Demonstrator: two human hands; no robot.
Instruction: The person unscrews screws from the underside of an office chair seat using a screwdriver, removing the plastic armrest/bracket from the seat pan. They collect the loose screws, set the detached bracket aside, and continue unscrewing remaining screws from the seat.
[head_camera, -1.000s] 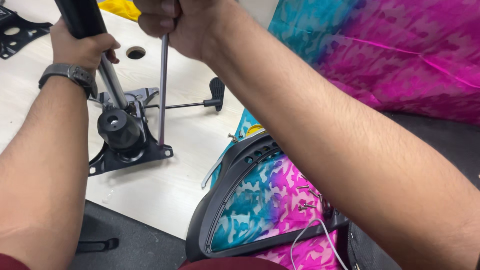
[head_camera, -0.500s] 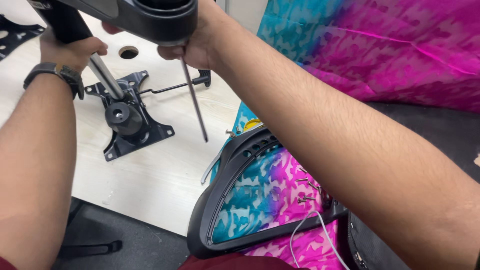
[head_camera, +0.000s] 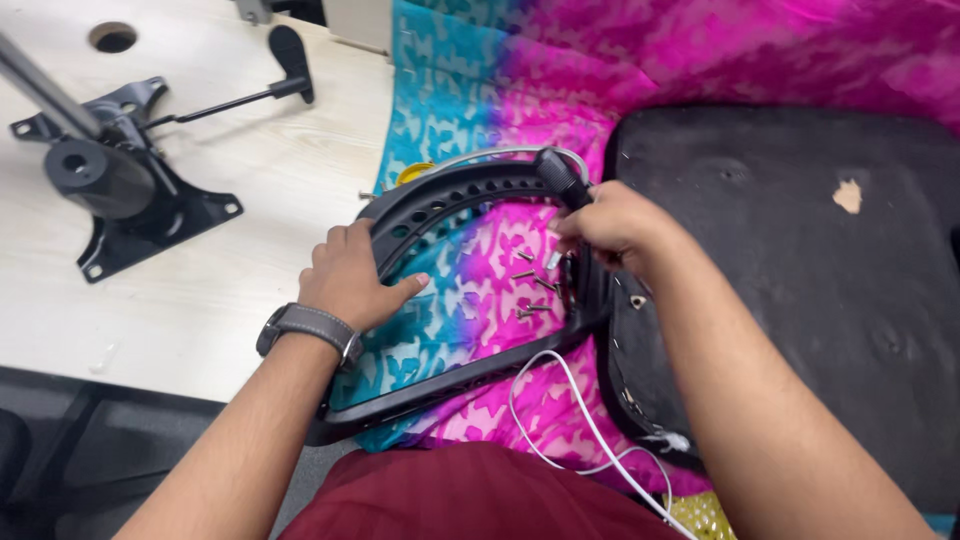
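A black curved plastic armrest frame (head_camera: 450, 200) lies on a pink and turquoise cloth (head_camera: 480, 120). My left hand (head_camera: 350, 275), with a grey watch on the wrist, rests on the frame's left curve, fingers wrapped over it. At the frame's right side my right hand (head_camera: 610, 225) pinches something small, too small to make out. Several loose screws (head_camera: 535, 290) lie on the cloth inside the frame, just below my right fingers.
A black metal chair mechanism plate (head_camera: 120, 195) with a lever (head_camera: 270, 85) sits on the pale wooden board (head_camera: 200, 300) at left. A black seat cushion (head_camera: 800, 280) lies at right. A white cable (head_camera: 570, 410) loops near my lap.
Both hands have left the gas cylinder and mechanism and come down to the armrest frame. The view has swung right and down; the mechanism plate now stands alone on the board.
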